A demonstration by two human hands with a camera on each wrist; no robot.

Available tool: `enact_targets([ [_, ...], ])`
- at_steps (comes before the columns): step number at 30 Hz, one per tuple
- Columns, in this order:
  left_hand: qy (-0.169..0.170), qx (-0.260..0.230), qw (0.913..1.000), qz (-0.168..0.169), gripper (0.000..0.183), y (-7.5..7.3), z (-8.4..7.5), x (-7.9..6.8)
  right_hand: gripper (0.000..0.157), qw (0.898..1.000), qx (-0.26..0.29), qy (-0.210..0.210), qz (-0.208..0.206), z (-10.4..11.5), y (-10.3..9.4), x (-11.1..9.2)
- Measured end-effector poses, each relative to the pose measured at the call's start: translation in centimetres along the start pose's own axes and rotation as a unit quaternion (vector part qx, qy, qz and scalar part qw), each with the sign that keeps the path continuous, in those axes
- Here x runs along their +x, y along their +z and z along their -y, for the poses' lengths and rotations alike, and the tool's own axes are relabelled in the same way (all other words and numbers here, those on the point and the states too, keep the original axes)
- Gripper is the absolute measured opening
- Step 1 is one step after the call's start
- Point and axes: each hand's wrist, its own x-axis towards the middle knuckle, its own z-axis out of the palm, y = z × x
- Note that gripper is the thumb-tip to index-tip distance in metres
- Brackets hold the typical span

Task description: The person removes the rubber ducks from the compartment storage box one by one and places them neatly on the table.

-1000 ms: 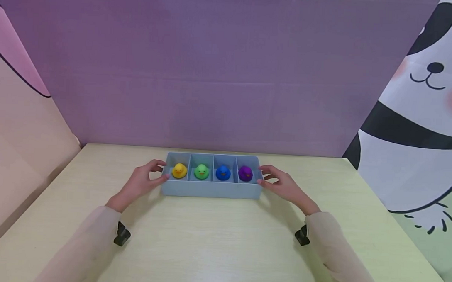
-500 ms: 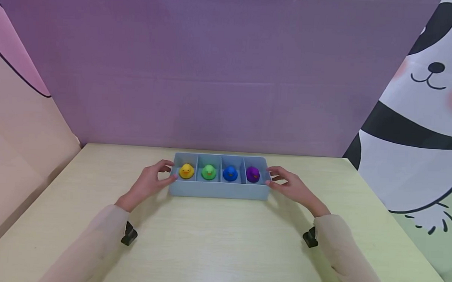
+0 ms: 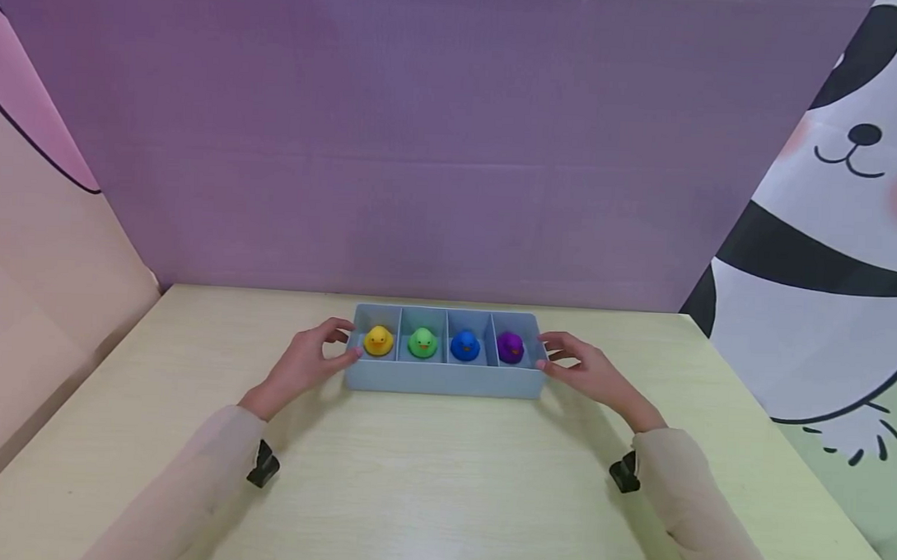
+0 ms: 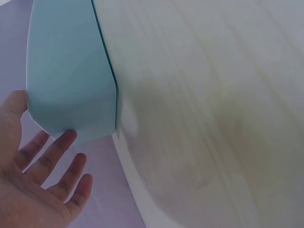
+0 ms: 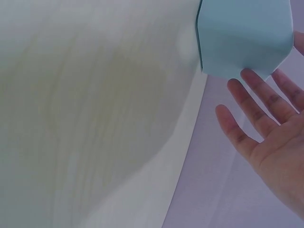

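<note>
A pale blue divided box [image 3: 445,380] sits near the table's back edge in the head view. From left to right its compartments hold a yellow rubber duck [image 3: 378,341], a green one [image 3: 422,343], a blue one [image 3: 465,346] and a purple one [image 3: 510,348]. My left hand [image 3: 305,359] grips the box's left end, its thumb at the front corner and its fingers farther back. At the right end, my right hand [image 3: 588,371] holds the box the same way. Both wrist views show fingertips against the end walls, with some fingers off the box.
The light wooden table [image 3: 441,477] stretches in front of the box. Close behind it hangs a purple cloth [image 3: 453,148]. A panda-patterned cloth [image 3: 825,342] is on the right, and a beige and pink one [image 3: 40,299] on the left.
Both hands and the box with its ducks have shifted to the right across the table, with less movement in the last half second. The ducks stay in their compartments.
</note>
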Motion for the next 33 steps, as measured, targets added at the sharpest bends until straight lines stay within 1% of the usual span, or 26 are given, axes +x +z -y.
enact_targets([
  [5,0.001,0.003,1.0000,0.003,0.045,-0.1,0.0,0.0,0.051,1.000,0.001,0.007,0.006,0.1,-0.2,0.0],
  [10,-0.004,0.008,0.9999,0.013,0.046,-0.1,0.1,0.1,0.049,1.000,-0.015,0.010,0.010,0.2,-0.3,0.1],
  [14,-0.003,0.010,0.9997,0.021,0.045,-0.2,0.1,0.2,0.047,1.000,-0.023,0.013,0.012,1.1,-0.3,0.0],
  [18,0.007,0.011,0.9996,0.023,0.045,-0.3,0.1,0.3,0.046,1.000,-0.025,0.008,0.014,1.7,-0.4,0.0],
  [23,0.013,0.014,0.9996,0.019,0.042,-0.1,0.3,0.6,0.044,0.999,-0.047,0.001,0.016,1.1,-0.6,0.3],
  [26,0.014,0.018,0.9996,0.016,0.041,0.0,0.5,0.7,0.044,0.999,-0.046,-0.004,0.015,0.8,-0.8,0.6],
  [29,0.016,0.020,0.9996,0.014,0.040,0.0,0.6,0.8,0.044,0.999,-0.045,-0.009,0.009,0.8,-1.0,0.9],
  [33,0.018,0.025,0.9995,0.010,0.040,0.1,0.7,0.9,0.042,0.998,-0.060,-0.009,-0.005,0.9,-1.2,1.3],
])
